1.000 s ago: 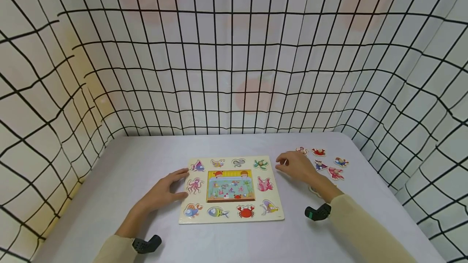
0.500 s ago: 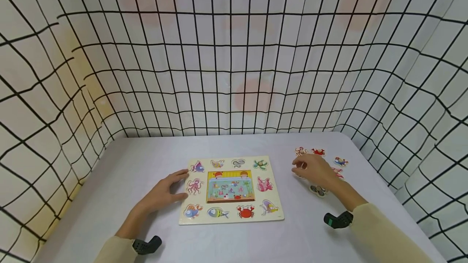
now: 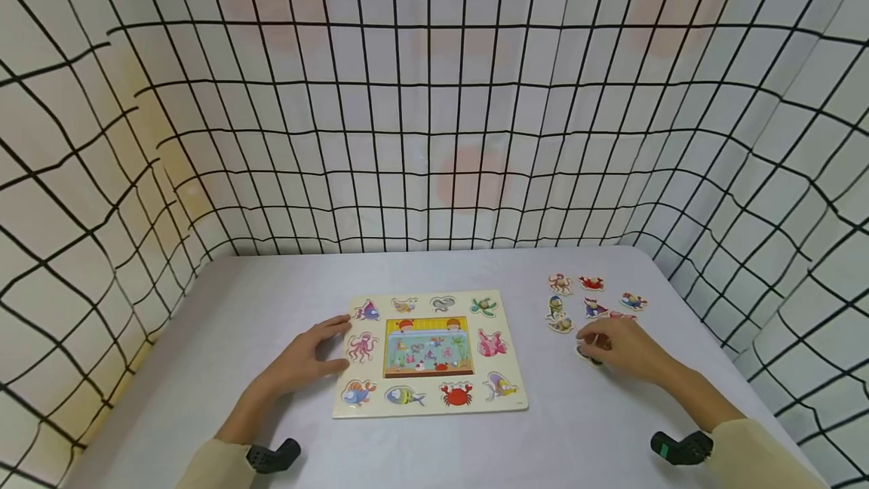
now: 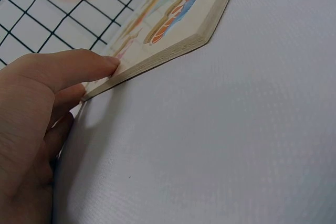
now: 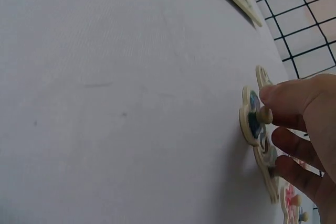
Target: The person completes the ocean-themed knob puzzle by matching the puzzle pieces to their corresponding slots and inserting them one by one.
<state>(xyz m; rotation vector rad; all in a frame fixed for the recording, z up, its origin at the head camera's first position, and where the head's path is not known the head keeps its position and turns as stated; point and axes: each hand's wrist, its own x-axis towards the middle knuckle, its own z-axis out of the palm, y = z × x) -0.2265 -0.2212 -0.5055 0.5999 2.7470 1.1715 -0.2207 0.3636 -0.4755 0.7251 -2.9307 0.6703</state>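
A cream puzzle board (image 3: 431, 407) with sea-animal pictures lies flat on the white table. My left hand (image 3: 305, 357) rests at its left side, thumb and fingers spread along the edge; the left wrist view shows a fingertip (image 4: 109, 65) on the board's rim (image 4: 157, 59). My right hand (image 3: 621, 349) is low over loose knobbed pieces right of the board, fingers bent and apart. Below its fingertips lies a piece (image 3: 587, 355) with a dark-and-pale picture, mostly covered. In the right wrist view, a wooden knob (image 5: 265, 115) stands beside the thumb (image 5: 278, 97), uncovered.
Other loose pieces lie beyond my right hand: an octopus (image 3: 560, 283), a red crab (image 3: 591, 283), a blue-and-orange piece (image 3: 634, 300), a pink piece (image 3: 622, 315) partly hidden, and several more. A black wire grid (image 3: 434, 130) over white cloth encloses the table.
My right hand has moved from the board's upper right corner rightward and nearer to me, uncovering pieces on its left and covering the dark-and-pale one. The left hand and board stay put.
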